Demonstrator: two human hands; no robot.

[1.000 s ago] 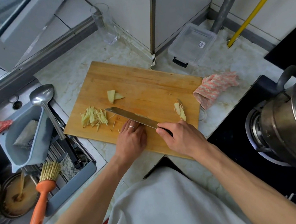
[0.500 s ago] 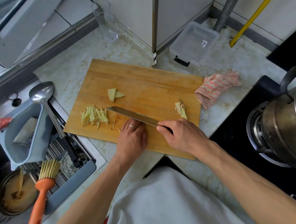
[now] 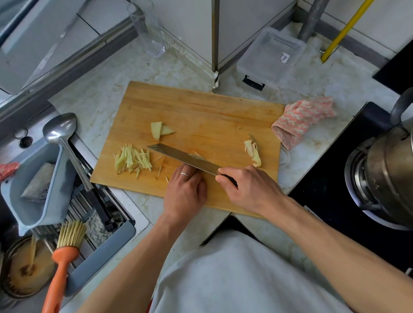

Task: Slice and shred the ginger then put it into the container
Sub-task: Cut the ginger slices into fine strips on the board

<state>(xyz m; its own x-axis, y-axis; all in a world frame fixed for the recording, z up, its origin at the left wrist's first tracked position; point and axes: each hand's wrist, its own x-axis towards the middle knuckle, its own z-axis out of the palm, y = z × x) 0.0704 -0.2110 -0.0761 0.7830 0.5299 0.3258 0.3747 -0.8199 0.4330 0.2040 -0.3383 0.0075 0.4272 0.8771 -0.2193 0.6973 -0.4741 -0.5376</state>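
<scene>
Right hand (image 3: 251, 190) holds knife (image 3: 184, 157) over cutting board (image 3: 195, 106); left hand (image 3: 185, 191) steadies ginger (image 3: 197, 156).

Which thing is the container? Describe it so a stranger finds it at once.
Start at the board. Past its far right corner, on the counter by the wall, sits the container. It is the only clear plastic box there, rectangular, with a small label and a black clip, unlike the tall glass.

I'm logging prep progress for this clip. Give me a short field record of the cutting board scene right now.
right hand: grips knife handle
left hand: fingers curled at the blade, steadying ginger mostly hidden
shredded ginger: pile on cutting board, left of blade
ginger slices: uncut, beyond the blade
ginger scraps: board's right end
container: on counter beyond board, no ginger inside
</scene>
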